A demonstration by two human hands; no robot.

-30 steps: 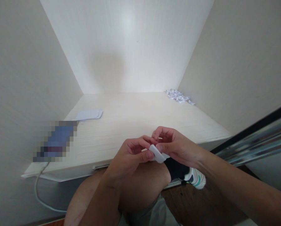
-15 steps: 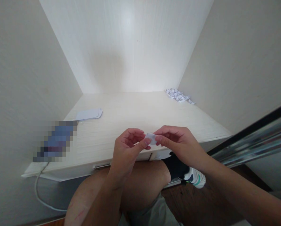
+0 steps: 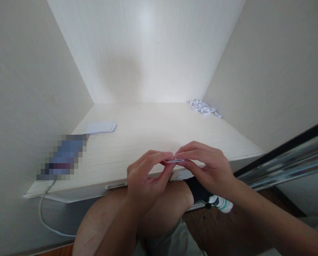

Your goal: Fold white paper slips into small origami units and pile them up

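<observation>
A small folded piece of white paper (image 3: 176, 161) is pinched between both hands above the front edge of the desk. My left hand (image 3: 149, 174) grips its left end between thumb and fingertips. On the other end, my right hand (image 3: 206, 163) holds it the same way, with the fingers on top and the thumb below. The paper is seen nearly edge-on, so its flat face is mostly hidden. The fingertips of the two hands almost meet over it.
White paper sheets (image 3: 101, 127) lie stacked at the desk's left. A heap of folded or crumpled white paper pieces (image 3: 203, 106) sits in the back right corner. A blurred-out device (image 3: 66, 154) with a white cable (image 3: 43, 215) rests at the left. Walls enclose the desk (image 3: 137, 124).
Both hands have turned the paper from showing its flat face to nearly edge-on. The fingers have shifted to the paper's top side, with the thumbs beneath.
</observation>
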